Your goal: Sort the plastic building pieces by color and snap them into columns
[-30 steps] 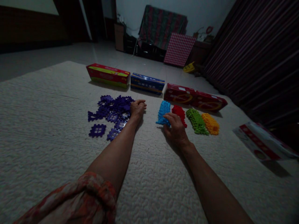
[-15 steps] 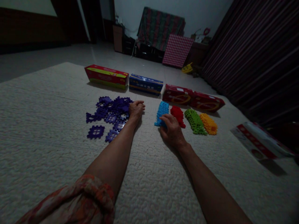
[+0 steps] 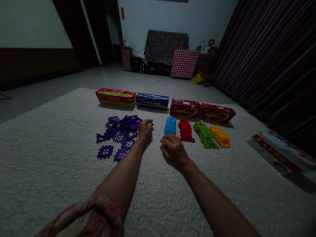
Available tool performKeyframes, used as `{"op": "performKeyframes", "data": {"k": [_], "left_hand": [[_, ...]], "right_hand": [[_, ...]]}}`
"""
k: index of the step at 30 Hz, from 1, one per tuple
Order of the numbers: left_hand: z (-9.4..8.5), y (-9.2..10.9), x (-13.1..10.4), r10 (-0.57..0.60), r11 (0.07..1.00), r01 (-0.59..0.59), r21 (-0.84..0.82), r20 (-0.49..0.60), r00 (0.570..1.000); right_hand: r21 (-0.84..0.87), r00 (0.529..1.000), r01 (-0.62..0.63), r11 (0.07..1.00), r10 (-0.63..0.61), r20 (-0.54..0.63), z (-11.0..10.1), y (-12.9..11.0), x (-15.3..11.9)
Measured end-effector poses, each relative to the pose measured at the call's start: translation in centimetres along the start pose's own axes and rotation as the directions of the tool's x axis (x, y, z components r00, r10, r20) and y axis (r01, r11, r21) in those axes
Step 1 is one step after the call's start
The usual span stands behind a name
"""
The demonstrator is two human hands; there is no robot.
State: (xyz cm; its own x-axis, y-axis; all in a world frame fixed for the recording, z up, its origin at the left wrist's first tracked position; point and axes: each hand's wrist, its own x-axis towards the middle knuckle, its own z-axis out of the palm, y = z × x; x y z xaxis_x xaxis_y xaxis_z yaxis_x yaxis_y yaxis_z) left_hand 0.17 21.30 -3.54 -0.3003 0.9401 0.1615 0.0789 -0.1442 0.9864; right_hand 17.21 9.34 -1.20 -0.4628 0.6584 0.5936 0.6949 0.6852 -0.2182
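Observation:
My left hand [image 3: 146, 129] rests on the quilted mat at the right edge of a spread of purple toothed plastic pieces [image 3: 116, 130]. Its fingers are loosely curled, with nothing visible in them. My right hand [image 3: 174, 149] is just in front of a row of light blue pieces [image 3: 170, 125] and partly overlaps its near end. The fingers are bent, the thumb stands apart from them, and no piece shows between. To the right lie red pieces [image 3: 186, 130], green pieces [image 3: 205, 135] and yellow pieces [image 3: 220, 136], each colour grouped.
Behind the pieces stand a red and yellow-green box [image 3: 116, 97], a blue box [image 3: 152, 101] and two dark red boxes [image 3: 185, 108]. A white and red package [image 3: 278, 153] lies on the right. All rest on the pale quilted mat [image 3: 148, 191].
My right hand has drawn back toward me and slightly left, off the light blue pieces. My left hand stays beside the purple pieces. The camera view has tilted up.

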Motion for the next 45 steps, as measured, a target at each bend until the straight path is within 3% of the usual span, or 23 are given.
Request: {"op": "performKeyframes", "data": {"k": [7,10,13,16,18,21,24,26,29,32,39,45], "left_hand": [[-0.1,1.4,-1.1,0.133,0.917,-0.156,0.367,0.089,0.987],[-0.5,2.8,-1.8,0.156,0.884,-0.209,0.418,0.158,0.975],[-2.2,4.3,-1.8,0.187,0.883,-0.242,0.403,0.171,0.967],[-5.7,5.4,-0.6,0.231,0.874,-0.245,0.420,0.085,0.969],[-9.1,5.6,0.8,0.245,0.870,-0.204,0.448,-0.034,0.969],[-14.7,5.0,3.2,0.220,0.858,-0.128,0.497,-0.130,0.967],[-18.8,3.4,5.2,0.149,0.846,-0.051,0.531,-0.144,0.978],[-20.0,2.3,6.1,0.063,0.829,0.017,0.559,-0.124,0.990],[-20.0,1.2,6.9,0.014,0.782,0.038,0.622,-0.078,0.997],[-19.3,0.7,7.4,0.055,0.740,-0.021,0.672,-0.028,0.998],[-17.5,1.0,7.0,0.069,0.663,-0.117,0.739,0.096,0.993],[-15.6,1.6,5.3,0.092,0.664,-0.245,0.706,0.248,0.964]], "right_hand": [[-0.071,0.998,0.006,0.997,-0.010,-0.060,0.6,0.4,-0.1],[-0.097,0.998,0.010,0.995,-0.016,-0.068,0.6,0.6,-0.3],[-0.110,0.996,0.024,0.994,-0.033,-0.081,0.5,0.7,-0.5],[-0.066,0.992,0.013,0.998,-0.021,-0.127,0.8,-0.4,-0.3],[0.010,0.989,0.006,1.000,-0.004,-0.147,1.4,-2.0,0.3],[0.138,0.989,0.015,0.990,0.005,-0.145,2.8,-4.8,1.6],[0.220,0.992,0.013,0.975,0.015,-0.122,4.0,-6.6,2.5],[0.258,0.995,0.005,0.966,0.020,-0.095,4.5,-6.8,2.6],[0.280,0.998,-0.007,0.960,0.025,-0.061,5.1,-6.1,2.5],[0.281,0.998,-0.040,0.959,0.051,-0.031,6.2,-5.2,3.2],[0.179,0.959,-0.282,0.943,0.279,0.043,9.5,-5.6,6.4],[0.163,0.966,-0.256,0.953,0.247,0.070,9.1,-6.1,6.3]]}}
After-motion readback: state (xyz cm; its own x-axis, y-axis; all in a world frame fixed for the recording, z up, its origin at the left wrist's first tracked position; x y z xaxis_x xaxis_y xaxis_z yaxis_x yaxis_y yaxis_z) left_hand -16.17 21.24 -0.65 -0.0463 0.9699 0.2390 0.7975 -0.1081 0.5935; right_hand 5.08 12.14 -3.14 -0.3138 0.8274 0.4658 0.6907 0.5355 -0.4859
